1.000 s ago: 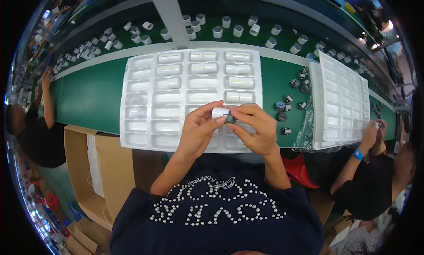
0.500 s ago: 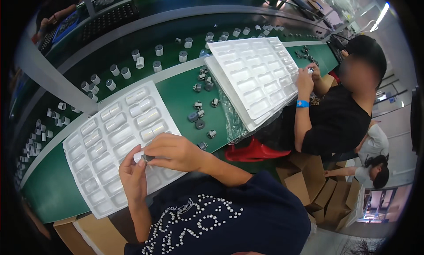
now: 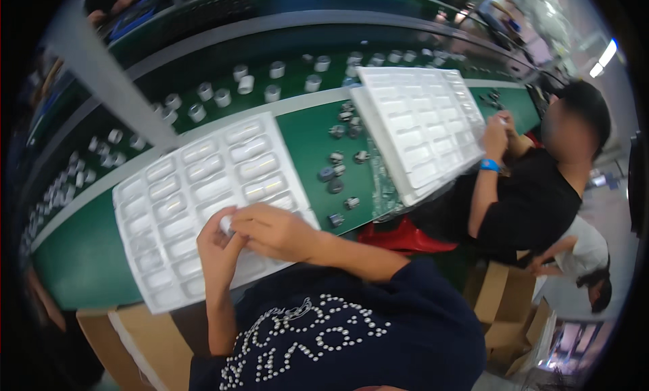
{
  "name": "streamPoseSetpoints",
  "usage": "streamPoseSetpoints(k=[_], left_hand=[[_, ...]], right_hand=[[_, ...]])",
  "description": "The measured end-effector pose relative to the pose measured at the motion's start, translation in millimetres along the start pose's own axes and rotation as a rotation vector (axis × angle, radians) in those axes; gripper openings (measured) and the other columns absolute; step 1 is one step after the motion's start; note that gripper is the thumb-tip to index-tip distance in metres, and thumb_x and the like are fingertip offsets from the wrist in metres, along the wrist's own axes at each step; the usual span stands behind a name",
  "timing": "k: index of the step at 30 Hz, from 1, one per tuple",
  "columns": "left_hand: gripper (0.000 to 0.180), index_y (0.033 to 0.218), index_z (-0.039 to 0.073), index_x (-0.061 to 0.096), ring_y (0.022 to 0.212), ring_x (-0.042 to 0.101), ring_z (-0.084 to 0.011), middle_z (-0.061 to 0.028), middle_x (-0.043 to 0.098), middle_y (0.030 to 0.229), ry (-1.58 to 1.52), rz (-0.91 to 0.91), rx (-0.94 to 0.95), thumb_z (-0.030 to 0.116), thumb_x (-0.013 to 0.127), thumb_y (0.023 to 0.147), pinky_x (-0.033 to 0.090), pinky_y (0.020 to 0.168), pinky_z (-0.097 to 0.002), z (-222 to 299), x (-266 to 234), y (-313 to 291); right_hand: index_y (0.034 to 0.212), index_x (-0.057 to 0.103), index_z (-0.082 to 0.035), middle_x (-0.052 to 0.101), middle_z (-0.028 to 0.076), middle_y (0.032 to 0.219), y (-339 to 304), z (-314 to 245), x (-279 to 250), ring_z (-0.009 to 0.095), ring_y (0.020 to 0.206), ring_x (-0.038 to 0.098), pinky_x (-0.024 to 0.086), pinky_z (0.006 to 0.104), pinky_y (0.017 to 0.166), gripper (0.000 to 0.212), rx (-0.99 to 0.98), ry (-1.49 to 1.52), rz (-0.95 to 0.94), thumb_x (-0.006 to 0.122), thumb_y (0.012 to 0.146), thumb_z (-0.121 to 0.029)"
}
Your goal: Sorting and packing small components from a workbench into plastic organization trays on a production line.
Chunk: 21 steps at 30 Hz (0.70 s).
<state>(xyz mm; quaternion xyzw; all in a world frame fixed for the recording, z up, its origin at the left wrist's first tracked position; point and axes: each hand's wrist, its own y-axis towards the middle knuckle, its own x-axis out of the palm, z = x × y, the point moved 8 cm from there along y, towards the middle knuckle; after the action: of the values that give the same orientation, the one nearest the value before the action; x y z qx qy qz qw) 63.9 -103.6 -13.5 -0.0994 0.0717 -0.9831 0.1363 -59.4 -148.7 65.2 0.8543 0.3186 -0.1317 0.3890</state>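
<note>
My left hand [image 3: 218,249] pinches a small white cylinder [image 3: 227,224] between thumb and fingers. My right hand [image 3: 276,232] is closed against the cylinder's near end; whatever lies between its fingertips is hidden. Both hands are over the lower right part of a white moulded tray [image 3: 226,162]. Some of its pockets hold pale, shiny cylinders [image 3: 259,166], mostly in the upper rows. Right of the tray, several small grey and dark metal parts [image 3: 336,186] lie loose on the green bench [image 3: 304,147].
A stack of white trays [image 3: 405,130] stands to the right, beside a co-worker [image 3: 534,188] in black. White-and-grey cylinders [image 3: 272,93] stand on the green strip behind the bench. Cardboard boxes [image 3: 159,347] are below, near a red stool [image 3: 405,237].
The view has swung, so the bench things sit further right. My hands stay together on the white cylinder; the dark part seen at its end earlier is now hidden by my fingers.
</note>
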Motion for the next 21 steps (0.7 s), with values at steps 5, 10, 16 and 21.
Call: streamPoseSetpoints(k=[5,10,16,21], left_hand=[[0.054,0.135,-0.007,0.043,0.113,0.056,-0.0188,-0.018,0.057,0.123,-0.345,-0.104,0.096,0.005,0.065,0.087,0.049,0.091,-0.0301,32.7,10.1,-2.5],[0.039,0.133,-0.007,0.046,0.104,0.06,-0.0164,-0.0142,0.059,0.119,-0.565,-0.071,0.007,0.011,0.049,0.098,0.051,0.087,-0.0288,29.4,6.6,-8.2],[0.038,0.132,-0.007,0.046,0.101,0.061,-0.0149,-0.0124,0.06,0.115,-0.672,-0.096,-0.017,0.011,0.048,0.098,0.051,0.087,-0.0282,24.8,5.6,-14.6],[0.041,0.132,-0.006,0.045,0.104,0.06,-0.0154,-0.0117,0.06,0.115,-0.481,-0.097,0.121,0.009,0.053,0.095,0.051,0.088,-0.0282,32.8,11.9,-14.9]], right_hand=[[0.101,0.066,0.001,0.066,0.014,0.105,25.6,-2.3,-10.9,0.031,0.098,0.064,0.052,0.0381,0.086,0.029,-0.005,0.048,-0.021,0.073,0.073,-0.006],[0.098,0.068,0.0,0.07,0.015,0.102,35.9,3.7,-13.0,0.028,0.098,0.066,0.051,0.036,0.087,0.039,0.062,0.213,0.015,0.082,0.062,0.002],[0.096,0.069,-0.001,0.071,0.013,0.1,32.2,-3.2,-6.4,0.029,0.101,0.064,0.05,0.0368,0.087,0.038,0.065,0.148,-0.021,0.082,0.06,0.003],[0.095,0.07,-0.004,0.071,0.008,0.099,36.5,-13.2,-6.7,0.028,0.101,0.064,0.048,0.04,0.089,0.033,-0.035,-0.074,-0.08,0.081,0.063,-0.005]])
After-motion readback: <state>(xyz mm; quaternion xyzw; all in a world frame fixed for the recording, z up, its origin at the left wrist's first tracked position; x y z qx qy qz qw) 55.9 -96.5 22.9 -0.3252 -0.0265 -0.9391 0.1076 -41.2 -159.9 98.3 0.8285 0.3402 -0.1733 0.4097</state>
